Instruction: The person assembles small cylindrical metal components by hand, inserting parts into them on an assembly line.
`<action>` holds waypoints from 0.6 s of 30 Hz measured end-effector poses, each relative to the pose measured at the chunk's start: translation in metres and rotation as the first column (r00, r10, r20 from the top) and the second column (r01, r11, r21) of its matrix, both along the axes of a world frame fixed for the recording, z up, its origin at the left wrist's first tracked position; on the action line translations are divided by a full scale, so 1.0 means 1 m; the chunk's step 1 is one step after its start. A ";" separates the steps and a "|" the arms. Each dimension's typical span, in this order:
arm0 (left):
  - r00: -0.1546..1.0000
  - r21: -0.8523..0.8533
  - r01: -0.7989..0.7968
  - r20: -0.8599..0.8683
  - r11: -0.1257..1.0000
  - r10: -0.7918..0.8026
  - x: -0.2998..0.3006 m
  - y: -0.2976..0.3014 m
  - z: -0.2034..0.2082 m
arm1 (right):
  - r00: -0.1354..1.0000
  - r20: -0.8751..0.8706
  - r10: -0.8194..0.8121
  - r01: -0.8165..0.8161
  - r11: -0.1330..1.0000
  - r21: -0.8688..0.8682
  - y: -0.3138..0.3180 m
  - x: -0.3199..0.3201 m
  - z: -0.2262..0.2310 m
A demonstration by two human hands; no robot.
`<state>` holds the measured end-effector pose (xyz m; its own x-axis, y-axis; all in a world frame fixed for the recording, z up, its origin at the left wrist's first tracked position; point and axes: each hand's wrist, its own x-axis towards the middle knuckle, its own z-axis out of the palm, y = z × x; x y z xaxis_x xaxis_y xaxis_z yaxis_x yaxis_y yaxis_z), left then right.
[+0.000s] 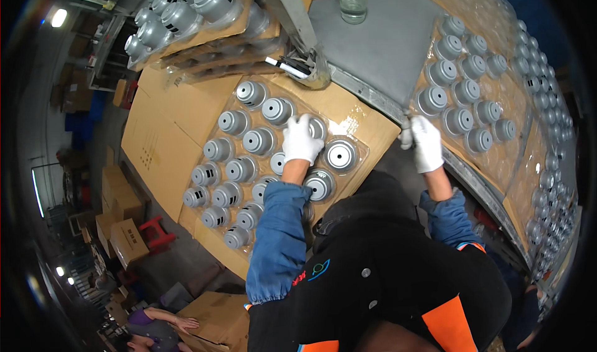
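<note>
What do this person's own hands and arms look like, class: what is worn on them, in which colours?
The left hand and right hand wear white gloves that stop short of the sleeves. The left sleeve and right sleeve are blue, loose and wrinkled; orange edging shows by the right one's upper end.

A bright ceiling lamp (pixel 59 18) glows at the upper left, above a metal frame rack (pixel 107 50). Dark grey floor (pixel 181 260) spreads below, where brown cardboard boxes (pixel 129 242) stand just beside a red stool (pixel 155 234). A grey-topped desk (pixel 385 47) with a metal edge fills the upper middle.
</note>
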<state>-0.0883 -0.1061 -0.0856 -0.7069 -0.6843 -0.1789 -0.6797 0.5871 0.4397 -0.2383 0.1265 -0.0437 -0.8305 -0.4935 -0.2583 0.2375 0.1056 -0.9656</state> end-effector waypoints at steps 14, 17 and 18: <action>0.533 0.975 0.212 -0.059 -0.065 0.844 0.084 0.077 0.073 | 0.984 -0.063 0.168 -0.175 0.975 -0.138 -0.100 0.088 0.029; 0.571 0.804 0.044 -0.507 0.592 0.646 0.083 0.098 0.095 | 0.822 -0.494 0.284 -0.279 0.957 0.085 -0.107 0.088 0.027; 0.702 0.601 -0.127 -0.508 0.789 0.499 0.085 0.096 0.091 | 0.809 -0.472 0.351 -0.333 0.935 0.124 -0.110 0.093 0.033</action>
<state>-0.0032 -0.0098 0.0054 -0.5347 -0.8293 -0.1623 -0.2430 -0.0331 0.9695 -0.1455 0.0168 -0.0107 -0.6323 -0.7676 0.1048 -0.3109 0.1275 -0.9418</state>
